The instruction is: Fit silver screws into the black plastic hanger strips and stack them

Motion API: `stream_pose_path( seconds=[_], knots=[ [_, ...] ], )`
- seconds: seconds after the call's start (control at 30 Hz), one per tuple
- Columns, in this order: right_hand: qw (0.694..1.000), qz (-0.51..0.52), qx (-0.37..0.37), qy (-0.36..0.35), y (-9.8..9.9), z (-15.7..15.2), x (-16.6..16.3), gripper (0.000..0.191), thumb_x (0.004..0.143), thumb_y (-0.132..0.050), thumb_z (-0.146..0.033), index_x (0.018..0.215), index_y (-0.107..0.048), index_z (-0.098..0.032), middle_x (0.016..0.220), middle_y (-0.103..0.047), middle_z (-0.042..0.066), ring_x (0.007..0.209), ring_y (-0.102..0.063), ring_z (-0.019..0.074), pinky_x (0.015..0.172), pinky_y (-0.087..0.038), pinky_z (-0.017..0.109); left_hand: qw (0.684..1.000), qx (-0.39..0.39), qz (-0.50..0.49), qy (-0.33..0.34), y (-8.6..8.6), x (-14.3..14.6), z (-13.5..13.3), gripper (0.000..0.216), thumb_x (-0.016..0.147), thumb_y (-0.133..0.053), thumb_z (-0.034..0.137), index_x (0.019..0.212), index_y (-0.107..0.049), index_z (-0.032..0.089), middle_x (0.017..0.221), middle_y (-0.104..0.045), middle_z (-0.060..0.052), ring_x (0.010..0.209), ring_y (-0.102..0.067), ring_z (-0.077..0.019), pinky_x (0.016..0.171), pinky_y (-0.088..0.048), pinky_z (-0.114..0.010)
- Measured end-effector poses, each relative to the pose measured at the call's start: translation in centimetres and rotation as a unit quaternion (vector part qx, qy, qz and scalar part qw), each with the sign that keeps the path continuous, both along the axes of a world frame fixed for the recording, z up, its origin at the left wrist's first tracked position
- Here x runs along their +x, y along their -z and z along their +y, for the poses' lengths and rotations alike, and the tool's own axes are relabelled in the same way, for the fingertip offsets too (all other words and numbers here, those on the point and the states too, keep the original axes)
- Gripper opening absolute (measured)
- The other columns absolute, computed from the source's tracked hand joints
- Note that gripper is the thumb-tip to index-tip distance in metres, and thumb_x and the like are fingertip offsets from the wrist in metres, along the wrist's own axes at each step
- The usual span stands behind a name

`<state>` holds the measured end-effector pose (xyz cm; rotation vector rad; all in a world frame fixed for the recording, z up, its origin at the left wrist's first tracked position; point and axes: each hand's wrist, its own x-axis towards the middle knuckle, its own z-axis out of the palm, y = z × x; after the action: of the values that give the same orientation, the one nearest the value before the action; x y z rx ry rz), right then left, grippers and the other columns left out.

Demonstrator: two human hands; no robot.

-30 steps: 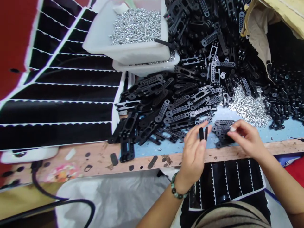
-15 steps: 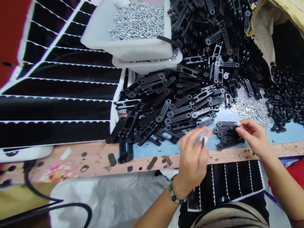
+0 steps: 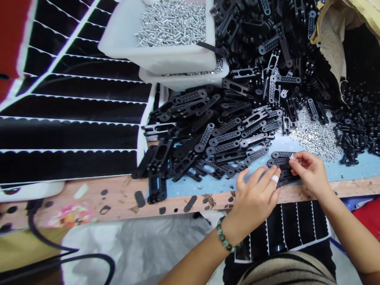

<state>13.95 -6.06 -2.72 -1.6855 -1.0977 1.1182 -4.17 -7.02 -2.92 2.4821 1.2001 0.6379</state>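
A short row of black perforated plastic strips [image 3: 280, 158] lies on the blue table top near the wooden front edge [image 3: 118, 200]. My right hand [image 3: 308, 172] is closed in a pinch on one of these strips and holds it down. My left hand [image 3: 255, 194], with a bead bracelet at the wrist and white tape on the index finger, reaches in from the left. Its fingers are stretched out, and the fingertips touch the same strip beside my right hand. Whether a small black sticker sits under those fingertips is hidden.
A big heap of black plastic parts [image 3: 225, 130] covers the table behind the hands. Two stacked white tubs of silver screws [image 3: 175, 59] stand at the back. Loose screws [image 3: 314, 132] lie right. Black sticker sheets [image 3: 71, 130] lie left and on my lap [image 3: 293, 225]. A brown sack [image 3: 332, 23] hangs at the back right.
My left hand, which held a small black oval piece upright, has moved right and down onto the strip at my right hand; the piece no longer shows. My right hand stayed put.
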Motion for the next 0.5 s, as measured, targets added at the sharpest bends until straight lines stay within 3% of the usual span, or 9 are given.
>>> stream_pose_path(
  seconds=[0.17,0.4,0.5],
  knots=[
    [0.999,-0.035,0.002,-0.007,0.2,0.0,-0.2,0.016,0.078,-0.061,-0.035,0.078,-0.060,-0.019,0.062,-0.060,-0.001,0.052,-0.058,0.0138,0.053,-0.048,0.027,1.000,0.001,0.002,0.004,0.1,0.1,0.1,0.031,0.092,-0.047,0.025,0.121,-0.059,0.020,0.120,-0.065,-0.007,0.106,-0.058,-0.0243,0.099,-0.026,-0.047],
    [0.962,-0.262,0.040,-0.066,-0.1,0.1,0.3,0.012,0.079,-0.060,-0.030,0.083,-0.053,-0.022,0.065,-0.057,0.000,0.058,-0.053,0.0151,0.059,-0.041,0.028,1.000,0.015,0.011,0.002,0.2,0.8,0.5,0.032,0.090,-0.049,0.024,0.120,-0.060,0.018,0.115,-0.066,-0.007,0.101,-0.057,-0.0249,0.099,-0.026,-0.048],
    [0.954,-0.284,0.032,-0.091,-0.3,0.0,0.9,0.017,0.082,-0.061,-0.034,0.089,-0.051,-0.022,0.063,-0.052,-0.003,0.055,-0.050,0.0143,0.056,-0.038,0.027,1.000,0.022,0.013,0.006,0.1,0.9,0.6,0.032,0.089,-0.048,0.021,0.119,-0.060,0.017,0.114,-0.067,-0.007,0.101,-0.057,-0.0246,0.099,-0.026,-0.048]
  ],
)
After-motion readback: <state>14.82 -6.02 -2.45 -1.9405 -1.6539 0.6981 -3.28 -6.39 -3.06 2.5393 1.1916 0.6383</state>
